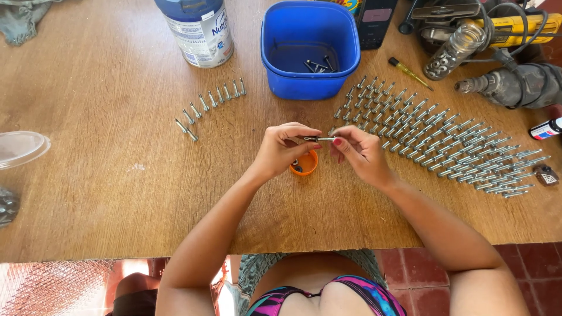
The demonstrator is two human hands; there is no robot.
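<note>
My left hand (pixel 281 149) and my right hand (pixel 362 153) meet over the wooden table (pixel 105 187), both pinching one small metal bolt (pixel 319 138) held level between the fingertips. Just under the hands sits a small orange cap (pixel 307 164) with a few dark small parts in it. To the right lie several rows of bolts (pixel 445 140) laid out side by side. A shorter curved row of bolts (pixel 209 104) lies to the upper left of the hands.
A blue plastic tub (pixel 310 50) with a few bolts stands behind the hands. A white and blue can (pixel 198 29) is at the back. Power drills (pixel 509 82), a glass jar (pixel 453 50) and a screwdriver (pixel 408 72) crowd the back right. A clear lid (pixel 20 147) lies at left.
</note>
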